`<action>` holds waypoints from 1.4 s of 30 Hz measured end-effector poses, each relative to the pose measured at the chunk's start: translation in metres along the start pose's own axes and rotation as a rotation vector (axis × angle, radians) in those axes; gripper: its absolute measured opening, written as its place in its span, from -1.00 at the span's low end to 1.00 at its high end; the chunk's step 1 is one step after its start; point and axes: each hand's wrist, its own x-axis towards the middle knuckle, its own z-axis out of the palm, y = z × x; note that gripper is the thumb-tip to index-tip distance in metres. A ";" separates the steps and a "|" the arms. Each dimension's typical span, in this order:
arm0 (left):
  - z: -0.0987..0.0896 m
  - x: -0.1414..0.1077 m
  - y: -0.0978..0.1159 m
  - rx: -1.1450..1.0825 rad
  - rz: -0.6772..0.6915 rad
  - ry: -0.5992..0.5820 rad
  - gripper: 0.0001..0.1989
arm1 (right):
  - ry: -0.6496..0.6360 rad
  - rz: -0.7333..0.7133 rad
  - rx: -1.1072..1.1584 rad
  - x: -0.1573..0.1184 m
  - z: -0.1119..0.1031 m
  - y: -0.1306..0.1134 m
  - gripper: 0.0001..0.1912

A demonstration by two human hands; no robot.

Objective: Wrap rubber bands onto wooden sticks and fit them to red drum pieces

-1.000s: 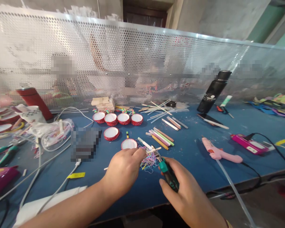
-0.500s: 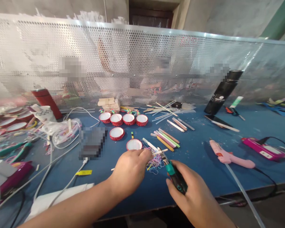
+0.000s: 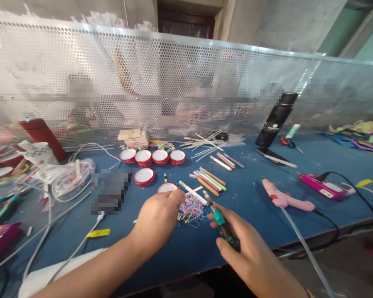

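My left hand (image 3: pixel 158 215) is closed on a thin white stick (image 3: pixel 194 191), whose end sticks out to the right past the fingertips. In my right hand (image 3: pixel 242 244) are pliers (image 3: pixel 219 218) with dark and teal handles; their metal tip points up and left, apart from the stick. Beneath and between the hands lies a tangle of pastel strings (image 3: pixel 192 210). Just beyond my left hand sits a round red-rimmed white piece (image 3: pixel 167 188), partly hidden by it. Colored sticks (image 3: pixel 209 181) lie side by side behind the strings.
Stacked red-rimmed discs (image 3: pixel 143 157) stand further back, left of loose pale sticks (image 3: pixel 202 145). A phone (image 3: pixel 112 192) with a white cable lies at left. To the right are a pink glue gun (image 3: pixel 284 199), a black bottle (image 3: pixel 275 122) and a magenta device (image 3: pixel 323 186).
The pliers in my right hand have come away from the white stick, which they met before. The whole view has shifted, so the table items appear further left.
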 end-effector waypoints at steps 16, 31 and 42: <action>0.001 0.003 -0.002 -0.188 0.045 0.143 -0.82 | 0.292 0.202 -0.915 0.038 -0.004 0.083 -0.46; 0.001 -0.005 0.009 -0.240 0.148 0.102 -0.80 | 0.039 -0.133 0.305 0.042 0.015 0.004 -0.53; 0.002 -0.004 0.009 -0.275 0.344 0.020 -0.77 | -0.025 -0.146 0.371 0.028 0.026 -0.004 -0.58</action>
